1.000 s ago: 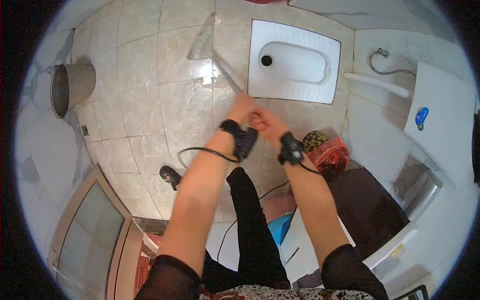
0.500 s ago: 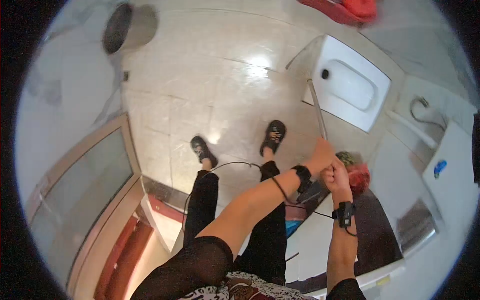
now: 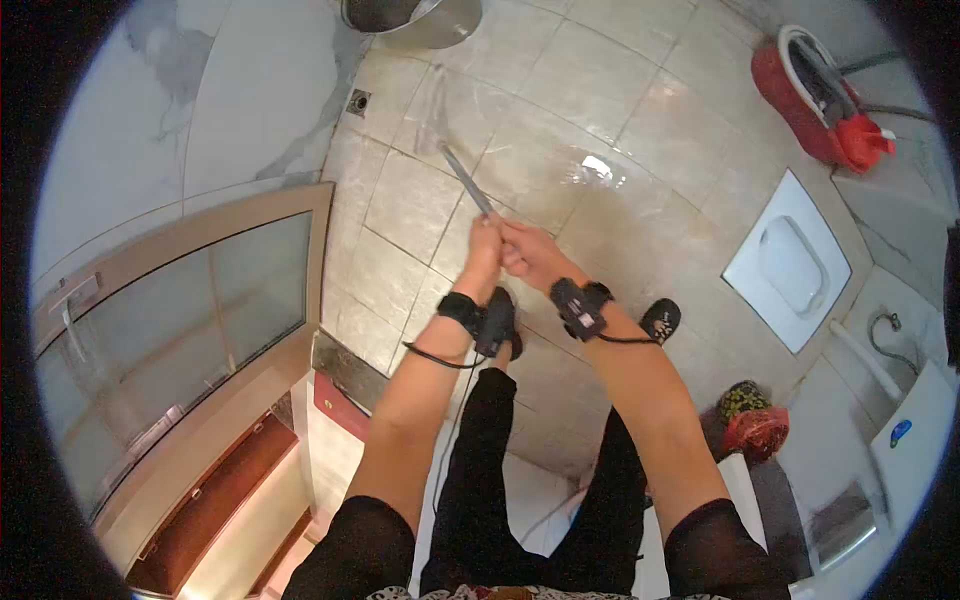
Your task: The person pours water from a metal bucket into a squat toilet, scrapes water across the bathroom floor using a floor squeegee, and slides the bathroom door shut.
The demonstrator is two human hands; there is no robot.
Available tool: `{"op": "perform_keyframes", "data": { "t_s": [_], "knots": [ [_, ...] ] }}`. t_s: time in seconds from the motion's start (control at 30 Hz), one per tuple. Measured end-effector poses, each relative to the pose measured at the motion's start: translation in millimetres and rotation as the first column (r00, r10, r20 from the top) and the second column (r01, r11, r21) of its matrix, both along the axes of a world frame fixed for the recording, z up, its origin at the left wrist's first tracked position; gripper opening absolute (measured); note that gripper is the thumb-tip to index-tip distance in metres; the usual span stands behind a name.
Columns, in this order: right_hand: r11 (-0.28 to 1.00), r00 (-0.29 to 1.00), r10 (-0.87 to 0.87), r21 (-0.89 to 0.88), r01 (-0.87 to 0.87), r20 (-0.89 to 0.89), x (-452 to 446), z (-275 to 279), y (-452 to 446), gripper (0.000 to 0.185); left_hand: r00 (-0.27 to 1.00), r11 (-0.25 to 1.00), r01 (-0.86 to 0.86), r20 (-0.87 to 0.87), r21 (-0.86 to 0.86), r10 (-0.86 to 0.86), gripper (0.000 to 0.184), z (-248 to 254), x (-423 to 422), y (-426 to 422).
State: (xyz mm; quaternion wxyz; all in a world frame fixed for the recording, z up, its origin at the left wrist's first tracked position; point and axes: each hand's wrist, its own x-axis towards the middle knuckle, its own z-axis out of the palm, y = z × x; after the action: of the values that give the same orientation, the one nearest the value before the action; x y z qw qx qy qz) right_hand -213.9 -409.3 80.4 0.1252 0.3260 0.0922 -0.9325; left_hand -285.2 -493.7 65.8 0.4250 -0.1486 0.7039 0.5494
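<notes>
Both of my hands are wrapped round the handle of a long-handled floor squeegee [image 3: 464, 178], close together. My left hand [image 3: 484, 250] is closed on it at the left, and my right hand [image 3: 532, 256] grips it just beside. The squeegee's far end is smeared by motion over the tiles near the drain, so its head shows only faintly. Wet, shiny floor tiles [image 3: 560, 120] lie around it. Each wrist wears a black strapped device with a cable.
A metal bucket [image 3: 440, 25] stands at the top beside a floor drain [image 3: 359, 102]. To the right are a red mop bucket [image 3: 800, 100] and a squat toilet [image 3: 790, 260]. A red bag [image 3: 757, 432] sits lower right. A glass-paned door [image 3: 215, 330] is on the left.
My hands have swung from the right to the left with the squeegee, its far end moving from beside the toilet to near the drain. The view has shifted too.
</notes>
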Motion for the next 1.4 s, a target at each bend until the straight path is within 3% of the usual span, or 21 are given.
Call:
{"op": "perform_keyframes", "data": {
  "t_s": [0.1,0.13,0.17,0.2,0.23,0.33,0.43,0.47,0.5,0.53,0.6,0.63,0.67,0.7,0.77,0.8,0.87,0.9,0.97,1.17,1.4],
  "knots": [
    [0.996,0.995,-0.037,0.082,0.045,-0.094,-90,-33,-44,0.021,0.989,0.998,-0.054,-0.137,0.040,0.059,0.015,-23,-87,-37],
    [0.767,0.901,-0.118,0.538,0.349,-0.417,-115,-46,-63,0.021,0.997,0.987,-0.020,-0.069,0.161,0.031,0.015,-45,-117,-62],
    [0.852,0.942,-0.072,0.470,0.228,-0.327,-142,-61,-73,0.023,0.993,0.993,-0.095,-0.071,0.065,0.099,0.016,-42,-139,-63],
    [0.918,0.973,-0.017,0.381,0.107,-0.231,-169,-76,-83,0.026,0.953,0.945,0.178,-0.289,0.275,-0.095,0.018,-73,-167,-97],
    [0.961,0.990,0.043,0.278,-0.004,-0.136,-195,-90,-92,0.030,0.975,0.904,0.202,-0.168,0.376,-0.148,0.022,-65,-188,-103],
    [0.795,0.935,0.356,0.526,-0.301,-0.002,-216,-102,-92,0.023,0.996,0.997,0.074,0.044,0.009,-0.075,0.013,-65,-222,-81],
    [0.718,0.818,0.287,0.677,0.160,-0.499,-238,-225,-131,0.015,0.992,0.995,0.082,0.100,-0.064,-0.075,0.021,-66,-212,-76],
    [0.893,0.882,0.156,0.446,0.067,-0.445,-208,-204,-123,0.014,0.953,0.956,0.283,-0.087,-0.073,-0.289,0.020,-75,-199,-82],
    [0.865,0.920,0.169,0.501,0.034,-0.354,-175,-177,-111,0.014,0.833,0.875,0.469,-0.270,-0.118,-0.483,0.019,-91,-184,-90],
    [0.838,0.949,0.178,0.546,-0.008,-0.259,-141,-147,-98,0.014,0.592,0.695,0.614,-0.363,-0.374,-0.719,0.021,-109,-164,-89],
    [0.910,0.987,0.121,0.408,-0.066,-0.109,-73,-115,-76,0.012,0.175,0.326,0.493,-0.276,-0.806,-0.945,0.025,-156,-103,-82],
    [0.951,0.995,0.080,0.304,-0.061,-0.051,-38,-103,-65,0.013,0.605,0.726,0.418,-0.429,-0.546,-0.671,0.024,-153,-56,-72],
    [0.977,0.999,0.052,0.208,-0.051,0.001,-1,-92,-52,0.017,0.851,0.860,0.276,-0.307,-0.430,-0.426,0.023,-159,-12,-57],
    [0.993,0.998,0.034,0.116,-0.040,0.052,37,-81,-39,0.021,0.820,0.866,0.234,-0.389,-0.442,-0.420,0.022,-101,31,-25],
    [0.996,0.983,0.085,-0.033,-0.080,0.165,121,-55,-1,0.025,0.921,0.906,0.346,-0.095,-0.243,-0.378,0.020,-18,96,23],
    [0.992,0.937,0.125,-0.046,-0.116,0.325,155,-35,17,0.025,0.882,0.888,0.458,-0.110,-0.031,-0.459,0.022,-58,147,16],
    [0.996,0.910,0.041,-0.090,-0.004,0.412,229,-3,54,0.025,0.981,0.978,0.186,0.068,-0.093,-0.181,0.030,-10,221,72],
    [0.994,0.918,0.002,-0.101,0.042,0.397,265,9,70,0.025,0.957,0.975,0.219,0.204,-0.041,-0.207,0.036,-34,265,80],
    [0.999,0.863,0.002,-0.047,0.025,0.505,324,40,104,0.025,0.930,0.864,0.361,0.065,-0.350,-0.362,0.022,-22,341,125],
    [0.999,0.748,-0.034,0.022,0.027,0.663,470,91,194,0.021,0.905,0.948,0.296,0.351,-0.114,-0.240,0.025,55,465,231],
    [0.964,0.651,-0.263,0.216,0.153,0.712,542,135,230,0.011,0.731,0.893,0.396,0.515,0.216,-0.448,0.023,98,525,276]
  ]
}}
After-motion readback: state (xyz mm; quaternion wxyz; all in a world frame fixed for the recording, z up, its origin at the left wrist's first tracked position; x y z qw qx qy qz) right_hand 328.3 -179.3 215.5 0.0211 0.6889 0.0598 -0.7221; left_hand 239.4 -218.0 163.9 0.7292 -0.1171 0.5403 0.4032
